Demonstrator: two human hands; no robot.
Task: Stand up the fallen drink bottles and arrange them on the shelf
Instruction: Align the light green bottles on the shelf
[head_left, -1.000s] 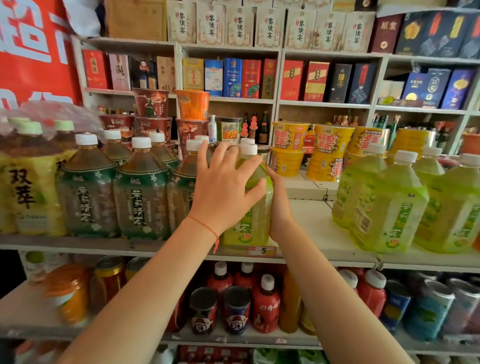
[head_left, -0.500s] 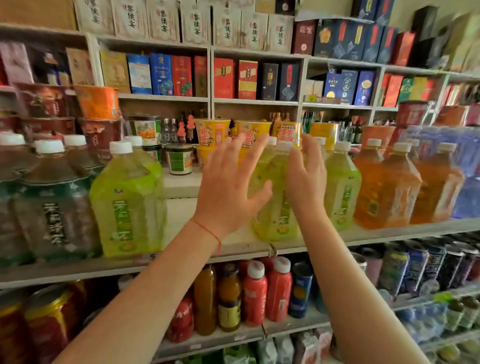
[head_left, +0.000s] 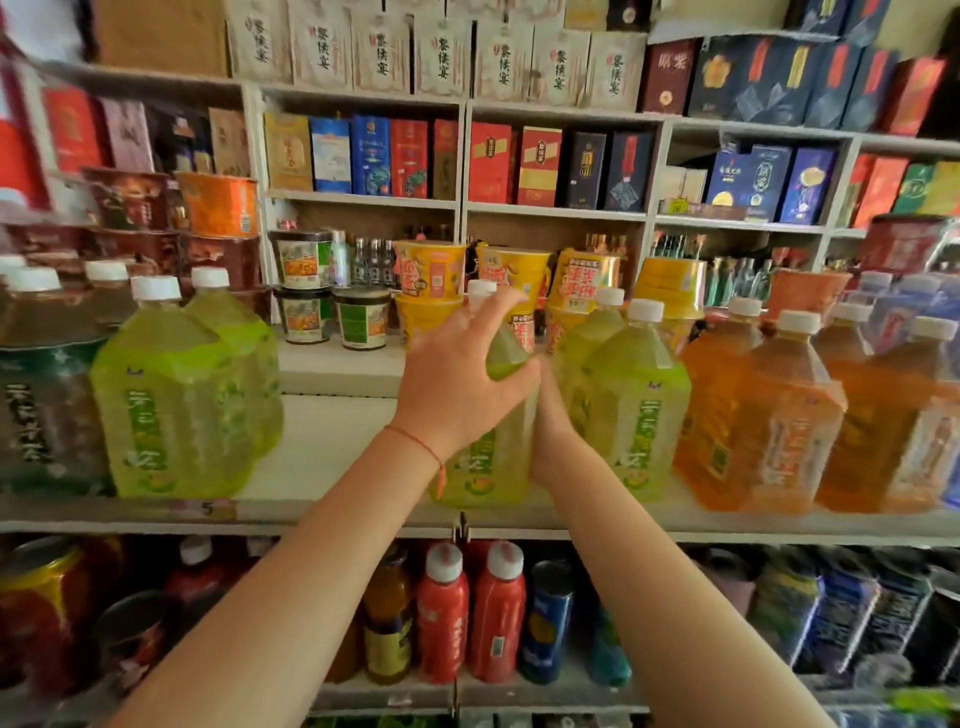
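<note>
The green bottle (head_left: 488, 457) at centre frame is clear glossy plastic with a shiny film label and a matt white plastic cap (head_left: 481, 287). The orange bottles (head_left: 779, 421) at right are the same clear plastic, glossy. The shelf (head_left: 332, 447) board looks like smooth, matt, painted white metal or laminate; which cannot be told. Boxes (head_left: 405, 158) in the upper frame are printed card, some slightly glossy. Noodle cups (head_left: 431, 270) behind look like coated paper. Cans (head_left: 545, 618) at the bottom are shiny metal. A thin red thread (head_left: 415, 441) circles one wrist.
</note>
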